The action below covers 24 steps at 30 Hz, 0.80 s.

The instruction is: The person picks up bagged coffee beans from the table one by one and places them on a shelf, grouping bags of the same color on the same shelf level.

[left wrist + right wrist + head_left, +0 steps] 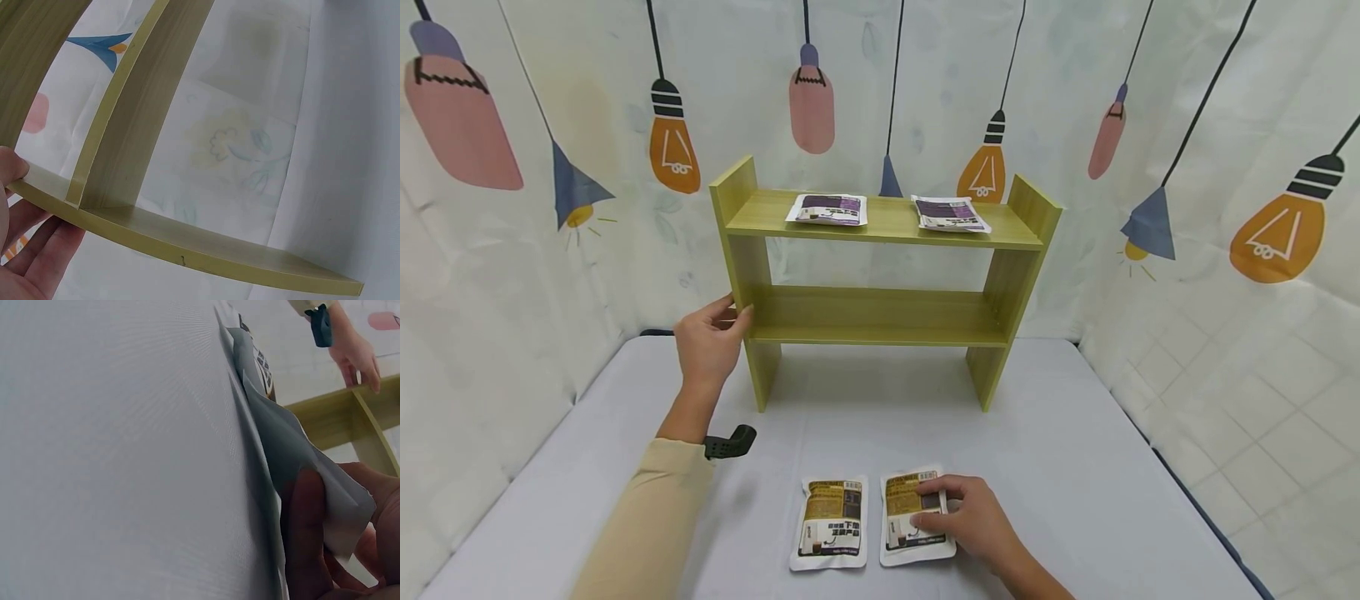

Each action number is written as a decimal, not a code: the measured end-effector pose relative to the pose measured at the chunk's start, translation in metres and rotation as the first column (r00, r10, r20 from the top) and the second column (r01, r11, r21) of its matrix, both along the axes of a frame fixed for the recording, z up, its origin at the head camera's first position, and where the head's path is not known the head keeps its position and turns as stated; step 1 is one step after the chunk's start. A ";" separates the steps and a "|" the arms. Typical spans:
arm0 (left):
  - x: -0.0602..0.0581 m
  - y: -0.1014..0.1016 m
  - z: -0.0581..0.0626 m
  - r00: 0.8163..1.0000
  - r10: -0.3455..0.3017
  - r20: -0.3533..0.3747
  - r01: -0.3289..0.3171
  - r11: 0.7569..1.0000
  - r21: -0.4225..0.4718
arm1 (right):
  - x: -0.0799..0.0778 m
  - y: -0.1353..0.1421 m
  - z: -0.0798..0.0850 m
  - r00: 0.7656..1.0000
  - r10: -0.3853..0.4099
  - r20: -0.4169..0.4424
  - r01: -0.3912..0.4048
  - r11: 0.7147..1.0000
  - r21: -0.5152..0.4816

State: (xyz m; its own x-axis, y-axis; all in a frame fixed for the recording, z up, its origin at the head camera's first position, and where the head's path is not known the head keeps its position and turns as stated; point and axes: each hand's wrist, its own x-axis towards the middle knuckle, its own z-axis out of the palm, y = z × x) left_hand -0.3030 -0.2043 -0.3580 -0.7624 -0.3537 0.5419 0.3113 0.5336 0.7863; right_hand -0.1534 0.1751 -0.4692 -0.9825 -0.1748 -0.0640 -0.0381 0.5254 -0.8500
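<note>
A two-tier wooden shelf (880,315) stands upright toward the back of the table. My left hand (709,346) grips the front edge of its left side panel (187,247), level with the lower board, thumb on one face and fingers on the other. In front lie two white pouches with gold-and-black labels. My right hand (973,521) pinches the right-hand pouch (897,527) by its right side. Seen from the right wrist, that pouch (281,437) has its gripped edge bent up off the cloth. The left-hand pouch (831,529) lies flat beside it, untouched.
Two white-and-purple packets, one at left (827,210) and one at right (951,215), lie on the shelf's top board. White cloth covers the table (1075,467). Hanging sheets printed with lamps (895,92) enclose the back and sides. A black band (730,442) is on the left wrist.
</note>
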 end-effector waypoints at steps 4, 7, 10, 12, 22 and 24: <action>0.000 0.000 0.000 1.000 -0.007 0.007 0.007 1.000 0.005 | -0.001 0.001 0.000 1.000 -0.010 -0.006 0.010 1.000 -0.013; 0.000 0.000 0.000 1.000 -0.008 0.006 0.008 1.000 0.005 | -0.002 0.001 0.001 1.000 -0.028 -0.007 0.028 1.000 -0.014; 0.000 0.000 0.000 1.000 -0.007 0.001 0.007 1.000 0.003 | -0.004 0.001 0.000 0.999 -0.039 -0.011 0.039 0.999 -0.031; 0.000 0.000 0.000 1.000 -0.008 -0.005 0.008 1.000 0.003 | -0.004 0.000 0.000 0.999 -0.043 -0.014 0.042 0.998 -0.040; 0.000 0.000 0.000 1.000 -0.004 -0.011 0.004 1.000 -0.002 | -0.013 0.002 -0.004 0.998 -0.064 -0.028 0.061 0.993 -0.099; 0.000 0.000 0.000 1.000 -0.002 -0.012 0.002 1.000 -0.004 | -0.015 0.002 -0.005 0.997 -0.067 -0.028 0.064 0.992 -0.109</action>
